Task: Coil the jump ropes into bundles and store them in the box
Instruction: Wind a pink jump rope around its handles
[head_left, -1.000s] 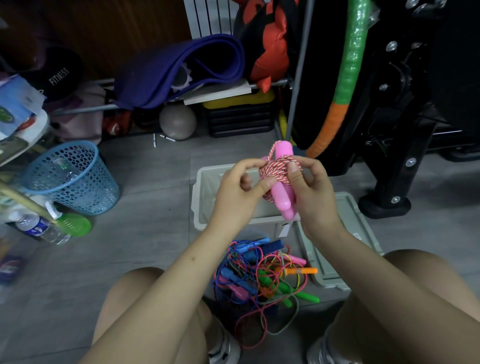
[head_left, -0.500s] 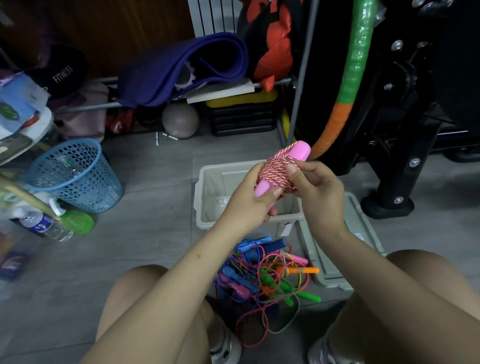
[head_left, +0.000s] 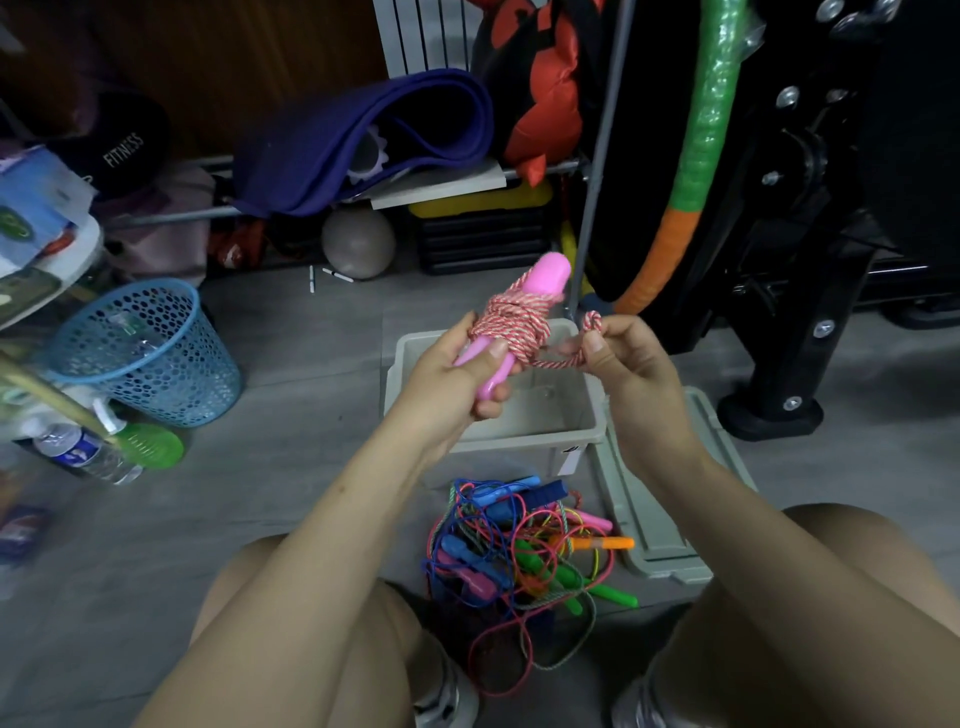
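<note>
Left hand (head_left: 457, 374) grips pink rope bundle (head_left: 514, 325), right hand (head_left: 618, 353) — seemingly — pinches its loop

A grey tiled floor (head_left: 291, 467) carries an open grey plastic box (head_left: 545, 431). Its grey lid (head_left: 670, 519) lies flat just to the right. Near the box, a tangled pile of jump ropes (head_left: 519, 561) rests on the floor. At left stand a blue mesh basket (head_left: 145, 353) and a plastic bottle (head_left: 83, 452) lying on its side.
</note>
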